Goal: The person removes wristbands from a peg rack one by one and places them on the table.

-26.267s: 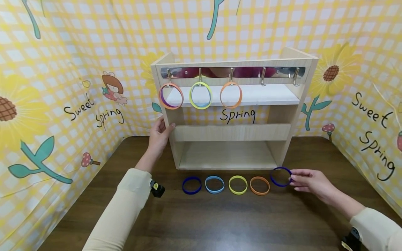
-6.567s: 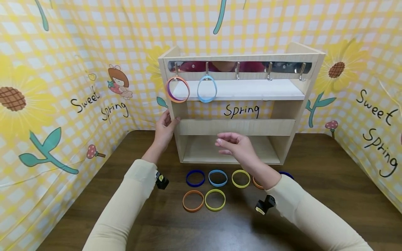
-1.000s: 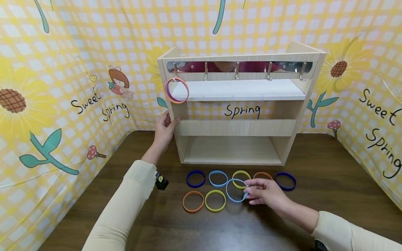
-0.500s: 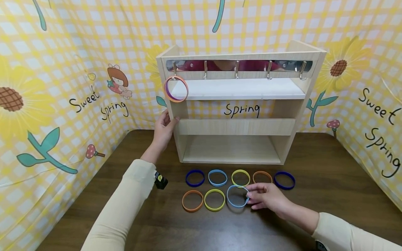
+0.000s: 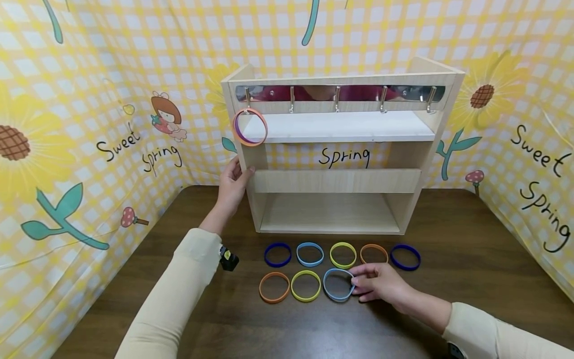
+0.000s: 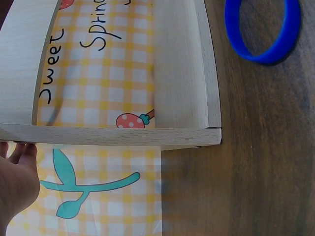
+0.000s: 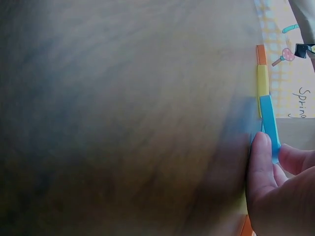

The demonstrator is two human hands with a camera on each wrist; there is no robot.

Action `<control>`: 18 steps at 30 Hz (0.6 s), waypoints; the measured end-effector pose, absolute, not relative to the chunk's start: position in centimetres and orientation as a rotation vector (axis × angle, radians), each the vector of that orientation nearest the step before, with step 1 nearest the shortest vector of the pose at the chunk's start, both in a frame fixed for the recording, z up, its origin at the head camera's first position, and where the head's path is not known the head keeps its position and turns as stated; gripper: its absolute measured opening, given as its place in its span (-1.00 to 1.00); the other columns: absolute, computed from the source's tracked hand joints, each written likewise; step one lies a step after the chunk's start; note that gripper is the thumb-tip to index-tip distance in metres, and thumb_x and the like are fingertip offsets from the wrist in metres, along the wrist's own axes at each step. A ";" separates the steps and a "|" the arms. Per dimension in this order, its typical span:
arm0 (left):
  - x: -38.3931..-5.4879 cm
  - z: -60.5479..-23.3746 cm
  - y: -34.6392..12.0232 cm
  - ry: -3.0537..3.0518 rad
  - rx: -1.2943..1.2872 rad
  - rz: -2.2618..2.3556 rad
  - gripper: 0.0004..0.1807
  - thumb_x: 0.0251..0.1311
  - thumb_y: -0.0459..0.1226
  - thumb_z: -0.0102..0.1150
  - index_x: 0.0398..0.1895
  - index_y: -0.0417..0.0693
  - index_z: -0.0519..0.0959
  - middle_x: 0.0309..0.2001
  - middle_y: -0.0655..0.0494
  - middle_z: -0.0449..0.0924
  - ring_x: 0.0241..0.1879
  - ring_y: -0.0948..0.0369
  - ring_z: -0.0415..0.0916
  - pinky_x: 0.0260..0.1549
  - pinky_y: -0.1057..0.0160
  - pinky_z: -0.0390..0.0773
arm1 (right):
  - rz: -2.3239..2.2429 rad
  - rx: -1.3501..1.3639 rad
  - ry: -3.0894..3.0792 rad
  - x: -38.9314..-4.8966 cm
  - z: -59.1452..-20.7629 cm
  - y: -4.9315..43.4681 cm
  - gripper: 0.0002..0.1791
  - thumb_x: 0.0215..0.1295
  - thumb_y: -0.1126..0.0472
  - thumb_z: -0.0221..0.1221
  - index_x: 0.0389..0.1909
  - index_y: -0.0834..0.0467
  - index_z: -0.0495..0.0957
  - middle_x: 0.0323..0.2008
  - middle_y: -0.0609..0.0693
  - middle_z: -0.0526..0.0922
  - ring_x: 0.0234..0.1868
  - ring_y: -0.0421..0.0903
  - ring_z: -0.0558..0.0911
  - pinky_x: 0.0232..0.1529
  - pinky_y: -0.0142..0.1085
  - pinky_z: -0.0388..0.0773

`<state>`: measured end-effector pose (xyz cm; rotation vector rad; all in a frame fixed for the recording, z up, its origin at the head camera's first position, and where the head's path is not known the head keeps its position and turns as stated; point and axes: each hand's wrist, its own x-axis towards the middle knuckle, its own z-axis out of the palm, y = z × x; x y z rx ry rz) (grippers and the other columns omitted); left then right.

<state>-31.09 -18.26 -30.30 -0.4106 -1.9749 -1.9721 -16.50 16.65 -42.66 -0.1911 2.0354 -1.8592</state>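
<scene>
My left hand grips the left side panel of a wooden shelf, thumb in front and fingers behind. Low over the table, my right hand pinches the right edge of a light blue silicone wristband; in the right wrist view the band sits between thumb and fingers. Left of it lie a yellow wristband and an orange wristband. From the shelf's leftmost hook hang an orange wristband and a purple one; the other hooks hold nothing.
A back row of wristbands lies before the shelf: dark blue, light blue, yellow, orange and another dark blue. Metal hooks line a shiny rail. Patterned cloth encloses the table.
The light blue wristband came off the second hook and has been lowered toward the table, right of the front yellow one. Earlier, yellow and orange bands left the hooks too. My left hand stays put.
</scene>
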 end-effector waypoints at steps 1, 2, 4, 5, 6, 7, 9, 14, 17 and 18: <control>-31.1 -30.3 -18.2 -1.973 -0.412 -1.973 -0.42 0.33 -0.41 0.07 0.41 -0.29 0.23 0.27 -0.28 0.39 0.19 -0.03 0.40 0.05 0.21 0.46 | -1.854 -0.188 2.040 -16.5 -42.7 16.6 -0.58 0.30 0.36 0.20 0.09 0.55 0.41 -0.28 0.08 0.68 -0.31 -0.04 0.69 -0.32 -0.17 0.65; -31.1 -30.3 -18.2 -1.975 -0.409 -1.971 -0.42 0.33 -0.41 0.07 0.41 -0.28 0.23 0.27 -0.27 0.39 0.19 0.00 0.40 0.05 0.22 0.47 | -1.848 -0.185 2.044 -16.5 -42.8 16.6 -0.58 0.30 0.37 0.20 0.09 0.54 0.42 -0.28 0.08 0.68 -0.32 -0.04 0.69 -0.32 -0.17 0.65; -31.1 -30.3 -18.2 -1.974 -0.410 -1.973 -0.42 0.33 -0.41 0.07 0.41 -0.28 0.23 0.27 -0.27 0.39 0.19 0.00 0.40 0.05 0.22 0.47 | -1.838 -0.181 2.051 -16.5 -42.8 16.6 -0.58 0.29 0.37 0.21 0.08 0.54 0.42 -0.30 0.08 0.68 -0.32 -0.03 0.69 -0.33 -0.18 0.66; -31.1 -30.3 -18.2 -1.974 -0.411 -1.974 -0.42 0.33 -0.41 0.07 0.41 -0.28 0.23 0.27 -0.27 0.39 0.20 -0.02 0.40 0.05 0.22 0.47 | -1.833 -0.180 2.055 -16.5 -42.9 16.6 -0.58 0.29 0.37 0.21 0.08 0.54 0.42 -0.30 0.08 0.68 -0.33 -0.03 0.69 -0.34 -0.18 0.66; -31.1 -30.3 -18.2 -1.973 -0.412 -1.976 -0.42 0.33 -0.41 0.07 0.41 -0.28 0.23 0.27 -0.27 0.38 0.21 -0.04 0.39 0.04 0.22 0.47 | -1.829 -0.181 2.057 -16.5 -42.9 16.6 -0.58 0.28 0.37 0.21 0.08 0.54 0.42 -0.31 0.08 0.67 -0.33 -0.02 0.69 -0.34 -0.18 0.66; -31.1 -30.4 -18.2 -1.972 -0.411 -1.979 -0.42 0.33 -0.41 0.07 0.41 -0.28 0.23 0.27 -0.27 0.38 0.21 -0.05 0.39 0.04 0.22 0.47 | -1.826 -0.182 2.059 -16.5 -42.9 16.6 -0.58 0.28 0.37 0.21 0.08 0.54 0.42 -0.32 0.07 0.67 -0.33 -0.02 0.69 -0.34 -0.19 0.65; -31.1 -30.4 -18.3 -1.971 -0.409 -1.985 -0.42 0.33 -0.41 0.07 0.41 -0.27 0.23 0.27 -0.27 0.38 0.21 -0.07 0.38 0.02 0.23 0.48 | -1.820 -0.186 2.060 -16.5 -42.9 16.6 -0.58 0.28 0.37 0.21 0.08 0.53 0.42 -0.33 0.07 0.67 -0.33 -0.02 0.69 -0.35 -0.19 0.65; -31.1 -30.4 -18.3 -1.974 -0.408 -1.981 -0.42 0.34 -0.40 0.07 0.41 -0.26 0.23 0.27 -0.26 0.38 0.19 -0.01 0.41 0.04 0.22 0.48 | -1.809 -0.199 2.073 -16.6 -42.8 16.5 -0.58 0.28 0.36 0.22 0.07 0.53 0.43 -0.35 0.07 0.66 -0.35 -0.03 0.69 -0.36 -0.20 0.65; -31.1 -30.4 -18.3 -1.970 -0.418 -1.982 -0.42 0.34 -0.41 0.06 0.42 -0.26 0.23 0.28 -0.25 0.38 0.18 0.03 0.41 0.06 0.21 0.46 | -1.804 -0.206 2.089 -16.6 -42.7 16.4 -0.59 0.28 0.37 0.22 0.06 0.53 0.44 -0.36 0.07 0.66 -0.35 -0.03 0.69 -0.37 -0.18 0.65; -31.1 -30.4 -18.3 -1.970 -0.420 -1.981 -0.42 0.34 -0.41 0.06 0.41 -0.26 0.23 0.28 -0.25 0.38 0.18 0.04 0.42 0.07 0.21 0.46 | -1.802 -0.206 2.095 -16.6 -42.7 16.4 -0.59 0.28 0.37 0.22 0.06 0.53 0.44 -0.36 0.07 0.66 -0.36 -0.03 0.69 -0.37 -0.18 0.65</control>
